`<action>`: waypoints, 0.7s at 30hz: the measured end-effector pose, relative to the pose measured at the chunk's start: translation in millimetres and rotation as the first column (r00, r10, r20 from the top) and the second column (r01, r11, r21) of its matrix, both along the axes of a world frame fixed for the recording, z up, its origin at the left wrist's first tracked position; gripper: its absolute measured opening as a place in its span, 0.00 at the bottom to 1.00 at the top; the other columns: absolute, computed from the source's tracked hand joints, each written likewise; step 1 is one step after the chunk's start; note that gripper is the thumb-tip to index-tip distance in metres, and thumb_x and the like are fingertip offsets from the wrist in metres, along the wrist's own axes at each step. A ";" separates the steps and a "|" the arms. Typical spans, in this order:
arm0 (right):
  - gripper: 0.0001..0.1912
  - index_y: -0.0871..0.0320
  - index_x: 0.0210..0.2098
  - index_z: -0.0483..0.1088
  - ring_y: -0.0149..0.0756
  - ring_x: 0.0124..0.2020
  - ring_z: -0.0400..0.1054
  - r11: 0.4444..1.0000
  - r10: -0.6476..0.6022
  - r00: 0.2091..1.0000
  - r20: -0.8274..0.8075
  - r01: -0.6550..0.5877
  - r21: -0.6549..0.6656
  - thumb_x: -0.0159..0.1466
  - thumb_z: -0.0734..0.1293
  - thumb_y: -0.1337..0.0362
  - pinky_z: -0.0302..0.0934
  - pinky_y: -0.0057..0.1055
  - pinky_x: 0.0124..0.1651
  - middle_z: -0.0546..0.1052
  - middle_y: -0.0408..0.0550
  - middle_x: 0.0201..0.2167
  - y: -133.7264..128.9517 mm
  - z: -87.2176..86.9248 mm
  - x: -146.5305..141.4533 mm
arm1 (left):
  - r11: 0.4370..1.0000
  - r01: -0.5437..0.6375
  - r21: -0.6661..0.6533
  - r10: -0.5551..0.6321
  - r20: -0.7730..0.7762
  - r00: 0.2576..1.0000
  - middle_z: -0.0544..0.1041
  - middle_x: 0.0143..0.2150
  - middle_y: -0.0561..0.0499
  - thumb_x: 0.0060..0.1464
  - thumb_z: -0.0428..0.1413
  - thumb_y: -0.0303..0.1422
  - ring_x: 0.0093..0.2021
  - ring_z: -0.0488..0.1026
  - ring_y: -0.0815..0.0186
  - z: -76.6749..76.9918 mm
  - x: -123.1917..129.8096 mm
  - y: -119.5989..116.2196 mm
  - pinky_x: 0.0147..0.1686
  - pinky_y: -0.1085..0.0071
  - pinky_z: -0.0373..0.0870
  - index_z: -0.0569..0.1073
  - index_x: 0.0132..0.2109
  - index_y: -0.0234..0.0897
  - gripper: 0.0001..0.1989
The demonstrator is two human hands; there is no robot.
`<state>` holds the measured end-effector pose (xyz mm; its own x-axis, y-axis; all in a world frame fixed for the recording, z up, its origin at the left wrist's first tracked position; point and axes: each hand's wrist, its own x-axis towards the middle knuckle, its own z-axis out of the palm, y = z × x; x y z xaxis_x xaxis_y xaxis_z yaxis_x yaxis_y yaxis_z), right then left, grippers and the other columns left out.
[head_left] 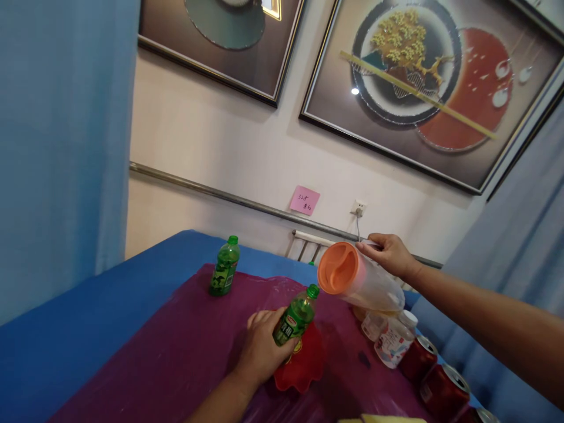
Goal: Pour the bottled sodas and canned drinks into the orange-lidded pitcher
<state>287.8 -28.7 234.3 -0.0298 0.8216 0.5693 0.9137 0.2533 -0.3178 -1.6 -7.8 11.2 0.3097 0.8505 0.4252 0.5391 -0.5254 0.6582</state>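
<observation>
My left hand [259, 346] is wrapped round a green bottle [296, 317] with a green cap, tilted slightly right over a red scalloped dish [304, 367]. My right hand [390, 252] grips the handle of a translucent pitcher [374, 288]. The pitcher is tipped on its side, its orange lid [338, 268] facing left, close to the bottle's cap. Some pale liquid shows low in the pitcher, near its base. The lower part of the held bottle is hidden behind my fingers.
Another green bottle [225, 267] stands at the back left of the purple cloth [176, 352]. At the right are white-capped bottles [395, 341] and several red cans [444, 390]. Something yellow [388, 419] lies at the bottom edge. A rail [238, 202] crosses the wall behind.
</observation>
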 end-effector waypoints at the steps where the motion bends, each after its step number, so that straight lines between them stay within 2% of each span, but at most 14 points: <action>1: 0.30 0.53 0.18 0.52 0.28 0.21 0.46 1.000 0.003 1.000 0.007 -0.003 0.000 0.59 0.65 0.38 0.41 0.28 0.23 0.51 0.37 0.18 0.2 0.0 0.4 | 1.000 0.002 0.000 -0.002 0.003 1.000 0.82 0.49 0.47 0.46 0.67 0.35 0.52 0.74 0.52 -0.2 -0.1 0.0 0.57 0.56 0.61 0.76 0.55 0.43 0.27; 15: 0.30 0.53 0.18 0.52 0.28 0.21 0.47 1.000 0.003 0.999 0.034 -0.003 -0.003 0.58 0.65 0.38 0.41 0.29 0.23 0.51 0.37 0.17 -3.0 3.8 -6.5 | 1.000 0.006 0.005 -0.006 0.031 1.000 0.82 0.47 0.48 0.45 0.68 0.34 0.51 0.74 0.53 -1.7 0.3 -0.9 0.56 0.57 0.61 0.77 0.56 0.42 0.28; 21: 0.30 0.53 0.18 0.52 0.27 0.21 0.46 1.000 0.022 0.999 0.029 -0.022 0.003 0.59 0.65 0.37 0.41 0.28 0.22 0.51 0.37 0.17 -1.3 3.3 -7.7 | 1.000 0.016 -0.023 -0.016 0.024 1.000 0.81 0.47 0.48 0.45 0.67 0.34 0.51 0.74 0.53 4.7 -0.7 -4.1 0.56 0.58 0.61 0.76 0.56 0.41 0.28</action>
<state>280.2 -29.9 237.6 -0.0643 0.8187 0.5707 0.9167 0.2745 -0.2905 -2.3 -11.9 15.9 0.3135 0.8552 0.4128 0.5152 -0.5183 0.6826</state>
